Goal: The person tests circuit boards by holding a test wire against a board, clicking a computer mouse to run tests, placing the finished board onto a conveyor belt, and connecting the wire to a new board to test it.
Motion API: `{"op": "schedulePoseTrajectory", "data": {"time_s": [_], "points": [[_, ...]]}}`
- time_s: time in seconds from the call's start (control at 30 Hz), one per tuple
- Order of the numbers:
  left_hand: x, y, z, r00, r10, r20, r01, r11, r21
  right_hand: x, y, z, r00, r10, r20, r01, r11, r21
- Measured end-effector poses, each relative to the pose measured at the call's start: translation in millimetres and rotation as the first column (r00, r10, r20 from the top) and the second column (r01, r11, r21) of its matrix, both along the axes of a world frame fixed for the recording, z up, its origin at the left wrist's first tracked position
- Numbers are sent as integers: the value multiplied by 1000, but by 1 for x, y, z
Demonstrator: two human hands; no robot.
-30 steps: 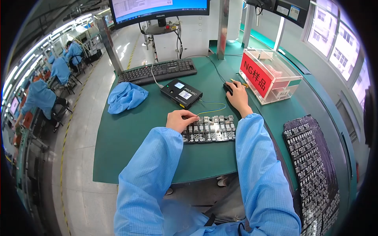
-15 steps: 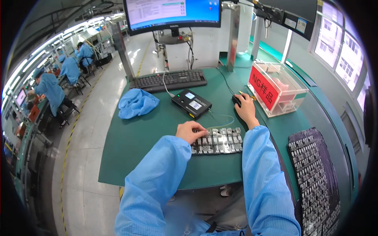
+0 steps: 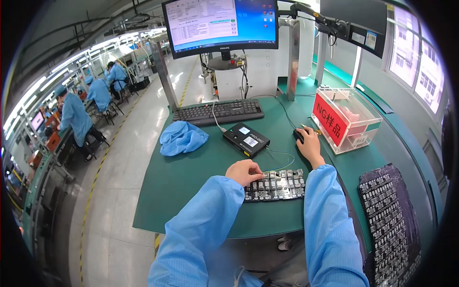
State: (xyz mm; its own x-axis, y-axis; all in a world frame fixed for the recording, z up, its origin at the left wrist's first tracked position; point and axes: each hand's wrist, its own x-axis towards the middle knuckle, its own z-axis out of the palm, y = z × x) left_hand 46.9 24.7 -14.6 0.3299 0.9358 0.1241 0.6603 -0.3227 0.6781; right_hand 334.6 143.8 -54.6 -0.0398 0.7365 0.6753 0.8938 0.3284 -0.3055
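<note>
My left hand (image 3: 245, 172) is closed in a pinch at the upper left corner of a tray of small metallic modules (image 3: 277, 185); whatever lies between the fingertips is too small to name. A thin cable (image 3: 292, 161) runs from that area to a black tester box (image 3: 246, 138) with a small lit screen, just above the tray. My right hand (image 3: 310, 146) is wrapped over a black mouse (image 3: 299, 136), to the right of the tester. A yellowish pen-like item (image 3: 315, 130) shows beyond its fingers.
A monitor (image 3: 221, 24) stands behind a keyboard (image 3: 219, 112). Blue cloth (image 3: 182, 138) lies left of the tester. A clear box with a red label (image 3: 330, 119) is at the right, above a larger tray of modules (image 3: 389, 220). Several people in blue sit or stand far left.
The view has tilted up, so the desk appears lower and further right and more of the monitor shows. Both hands keep their places at the tray and mouse.
</note>
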Motion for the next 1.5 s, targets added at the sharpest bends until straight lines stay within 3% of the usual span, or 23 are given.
{"op": "schedulePoseTrajectory", "data": {"time_s": [0.1, 0.4, 0.47, 0.57, 0.8, 1.03, 1.2, 1.37, 1.5], "points": [[0, 2, 5, 999, -7, -35, 5, 998, -57, 1, 0, 1, 1000, -1, 15, 1, 1000, -5], [-8, 20, -18, 973, -105, 206, 128, 987, -99, 2, 4, -1, 999, -20, 43, 22, 998, -50], [-10, 24, -15, 965, -120, 233, 171, 961, -216, 3, 3, -3, 1000, -4, 31, 4, 1000, -18], [-10, 28, -23, 941, -131, 312, 185, 971, -152, 1, 1, 0, 1000, 2, -3, -2, 999, -32], [-9, 25, -27, 947, -80, 313, 126, 983, -130, 1, 2, 1, 1000, -15, 25, 16, 999, -52], [-9, 23, -31, 972, -100, 213, 91, 994, 52, 2, 2, 0, 999, 6, 39, -4, 999, -44], [-9, 24, -31, 969, -102, 226, 96, 995, 34, 1, 1, 2, 999, 2, 53, 1, 998, -62], [-10, 24, -35, 999, -1, -52, 10, 985, 172, 3, 1, 0, 998, 11, 68, -8, 998, -56], [-10, 24, -32, 998, -10, -66, 18, 992, 127, 3, 2, 0, 998, 16, 66, -12, 998, -56]]}}
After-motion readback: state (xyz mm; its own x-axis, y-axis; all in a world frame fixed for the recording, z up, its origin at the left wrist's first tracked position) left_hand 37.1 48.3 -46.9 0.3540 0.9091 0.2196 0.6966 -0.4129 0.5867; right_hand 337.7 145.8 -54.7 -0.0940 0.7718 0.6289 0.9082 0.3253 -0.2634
